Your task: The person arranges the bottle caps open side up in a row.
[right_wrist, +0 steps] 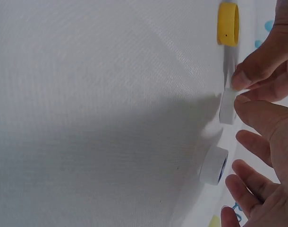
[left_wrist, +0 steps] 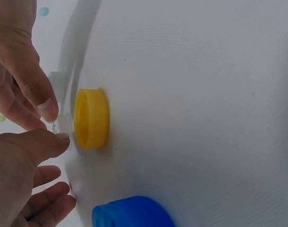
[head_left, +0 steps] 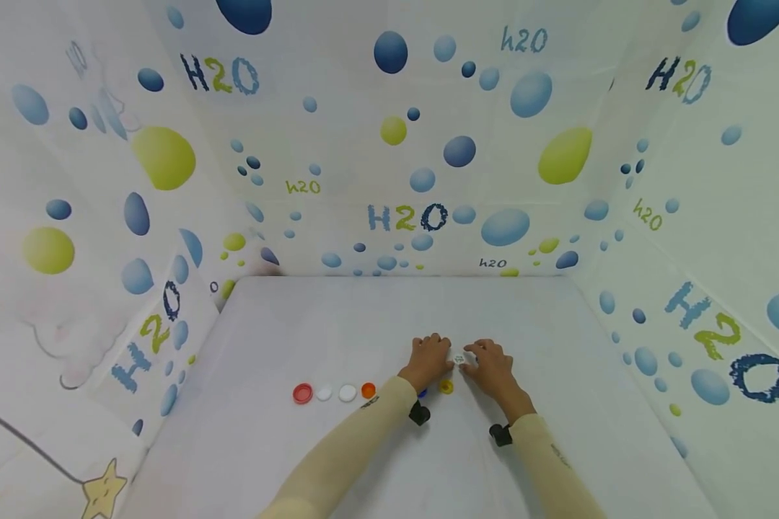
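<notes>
A small white bottle cap (head_left: 459, 359) with a printed top lies between my two hands. My left hand (head_left: 428, 360) holds its left side by thumb and forefinger. From the other side my right hand (head_left: 491, 367) grips it, its thumb over the edge and the remaining fingers spread. A second white cap (right_wrist: 214, 165), dark blue inside, stands close under the fingers of my right hand in the right wrist view. Just nearer to me is a yellow cap (left_wrist: 92, 118), with a blue cap (left_wrist: 132, 213) beyond it to the left, mostly hidden by my left arm in the head view.
The row runs on leftward with an orange cap (head_left: 368, 390), a white cap (head_left: 347, 393), another white cap (head_left: 324, 393) and a red cap (head_left: 302, 393). All lie on a white-covered table (head_left: 266, 461) with H2O-patterned curtains (head_left: 337, 144) on three sides.
</notes>
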`<state>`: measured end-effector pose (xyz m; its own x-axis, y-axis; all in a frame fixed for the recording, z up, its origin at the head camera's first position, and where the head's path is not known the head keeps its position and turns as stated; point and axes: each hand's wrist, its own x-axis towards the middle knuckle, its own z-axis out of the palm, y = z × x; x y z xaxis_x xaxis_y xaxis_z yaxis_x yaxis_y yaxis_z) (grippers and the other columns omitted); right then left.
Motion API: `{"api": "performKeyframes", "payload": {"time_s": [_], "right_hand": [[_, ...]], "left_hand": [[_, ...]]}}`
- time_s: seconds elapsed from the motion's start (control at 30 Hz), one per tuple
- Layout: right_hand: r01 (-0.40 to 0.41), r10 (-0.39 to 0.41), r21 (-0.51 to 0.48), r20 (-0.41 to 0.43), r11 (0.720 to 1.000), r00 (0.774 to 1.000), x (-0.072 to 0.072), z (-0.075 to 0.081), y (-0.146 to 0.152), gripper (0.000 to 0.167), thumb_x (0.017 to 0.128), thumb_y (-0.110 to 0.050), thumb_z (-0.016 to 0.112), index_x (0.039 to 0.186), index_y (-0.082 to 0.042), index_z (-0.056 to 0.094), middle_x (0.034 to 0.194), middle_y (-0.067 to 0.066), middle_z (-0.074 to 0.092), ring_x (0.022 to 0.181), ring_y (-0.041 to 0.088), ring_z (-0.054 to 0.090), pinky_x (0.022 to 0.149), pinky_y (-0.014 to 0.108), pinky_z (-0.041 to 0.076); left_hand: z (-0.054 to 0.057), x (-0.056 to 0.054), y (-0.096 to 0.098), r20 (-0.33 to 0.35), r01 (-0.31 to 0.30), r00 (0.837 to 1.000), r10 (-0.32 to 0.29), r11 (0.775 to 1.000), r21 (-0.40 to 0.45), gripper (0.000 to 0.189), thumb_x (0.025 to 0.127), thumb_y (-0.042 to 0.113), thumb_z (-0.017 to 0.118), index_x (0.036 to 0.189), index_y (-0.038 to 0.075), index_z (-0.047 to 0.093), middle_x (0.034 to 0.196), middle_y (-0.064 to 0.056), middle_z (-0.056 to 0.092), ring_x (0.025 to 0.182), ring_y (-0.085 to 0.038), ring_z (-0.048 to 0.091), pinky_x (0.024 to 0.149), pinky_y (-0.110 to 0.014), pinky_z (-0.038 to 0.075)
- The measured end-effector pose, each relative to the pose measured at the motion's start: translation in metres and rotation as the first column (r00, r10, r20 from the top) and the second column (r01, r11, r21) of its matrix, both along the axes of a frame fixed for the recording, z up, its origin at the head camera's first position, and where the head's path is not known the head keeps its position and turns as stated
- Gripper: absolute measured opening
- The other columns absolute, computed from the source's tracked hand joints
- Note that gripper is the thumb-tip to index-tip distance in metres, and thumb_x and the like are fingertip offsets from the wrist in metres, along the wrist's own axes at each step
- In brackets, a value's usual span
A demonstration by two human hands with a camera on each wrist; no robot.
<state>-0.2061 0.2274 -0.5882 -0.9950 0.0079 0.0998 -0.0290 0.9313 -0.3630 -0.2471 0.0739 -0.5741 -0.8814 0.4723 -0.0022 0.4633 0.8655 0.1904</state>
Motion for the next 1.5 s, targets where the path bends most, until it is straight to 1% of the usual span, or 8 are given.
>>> {"api": "performKeyframes", "payload": {"time_s": [0.2,0.43,0.6,0.73,0.9,1.03,1.27,1.5], "right_hand": [[0.001,-0.001,0.015,0.012,1.0,1.0,-0.002,0.0004,-0.0017,0.038,0.085,-0.031,0.071,0.118,-0.016,0.064,0.129,0.014,0.052,0.119,0.035,0.046,0.086,0.058,0.037],[-0.001,0.001,0.017,0.006,1.0,1.0,-0.0017,0.0001,-0.0021,0.038,0.084,-0.031,0.072,0.117,-0.015,0.064,0.128,0.015,0.052,0.119,0.037,0.045,0.087,0.058,0.035],[0.002,-0.002,0.016,0.009,1.0,1.0,-0.0013,0.0012,-0.0013,0.035,0.084,-0.03,0.072,0.115,-0.014,0.066,0.128,0.016,0.052,0.118,0.037,0.045,0.088,0.06,0.034],[-0.005,0.005,0.012,0.006,1.0,1.0,-0.0013,-0.0001,-0.0022,0.031,0.084,-0.029,0.072,0.111,-0.014,0.067,0.128,0.016,0.052,0.119,0.038,0.045,0.089,0.061,0.032],[0.005,-0.005,0.016,0.001,1.0,1.0,-0.0008,-0.0027,-0.0019,0.03,0.084,-0.027,0.072,0.111,-0.014,0.067,0.128,0.015,0.052,0.12,0.037,0.043,0.09,0.061,0.03],[0.003,-0.003,0.023,-0.013,1.0,1.0,-0.0008,-0.0045,-0.0014,0.029,0.085,-0.026,0.072,0.112,-0.015,0.067,0.128,0.014,0.052,0.119,0.037,0.044,0.089,0.061,0.031],[0.001,-0.001,0.02,-0.011,1.0,1.0,-0.0024,-0.007,-0.0004,0.03,0.085,-0.026,0.072,0.112,-0.015,0.067,0.126,0.012,0.054,0.119,0.036,0.045,0.089,0.059,0.031],[-0.017,0.017,0.018,-0.007,1.0,1.0,-0.0032,-0.0086,0.0002,0.029,0.086,-0.026,0.071,0.113,-0.016,0.067,0.126,0.011,0.054,0.119,0.035,0.045,0.088,0.058,0.03]], "left_hand": [[-0.0053,-0.003,0.0044,-0.04,0.029,0.999,-0.03,0.999,-0.022,0.042,0.088,0.041,0.065,0.122,0.017,0.06,0.116,-0.004,0.059,0.107,-0.021,0.055,0.096,-0.048,0.037],[-0.0038,-0.0023,0.0059,-0.045,0.037,0.998,-0.039,0.998,-0.053,0.036,0.09,0.04,0.062,0.119,0.019,0.062,0.116,-0.003,0.058,0.108,-0.021,0.054,0.096,-0.048,0.037],[-0.0013,-0.001,0.0054,-0.03,0.044,0.999,-0.045,0.999,-0.019,0.035,0.089,0.04,0.064,0.119,0.021,0.063,0.115,-0.003,0.058,0.108,-0.02,0.054,0.096,-0.048,0.036],[-0.0008,0.0005,0.0057,-0.015,0.041,0.999,-0.041,0.999,0.013,0.037,0.088,0.043,0.065,0.119,0.022,0.064,0.113,-0.002,0.058,0.108,-0.02,0.053,0.097,-0.048,0.035],[-0.004,0.0,0.0073,-0.033,0.044,0.999,-0.043,0.999,0.012,0.036,0.087,0.042,0.066,0.119,0.025,0.064,0.113,-0.001,0.059,0.108,-0.02,0.053,0.097,-0.048,0.035],[-0.0064,-0.0011,0.0085,-0.051,0.047,0.998,-0.047,0.999,-0.006,0.033,0.087,0.04,0.066,0.118,0.027,0.065,0.112,0.0,0.059,0.108,-0.019,0.054,0.096,-0.047,0.036],[-0.0066,-0.0015,0.0089,-0.068,0.056,0.996,-0.056,0.998,0.0,0.033,0.086,0.041,0.067,0.116,0.028,0.066,0.108,0.001,0.06,0.103,-0.018,0.056,0.093,-0.045,0.036],[-0.007,-0.0016,0.0078,-0.054,0.055,0.997,-0.055,0.998,-0.008,0.038,0.087,0.046,0.064,0.119,0.026,0.065,0.112,0.001,0.059,0.105,-0.017,0.055,0.094,-0.044,0.035]]}}
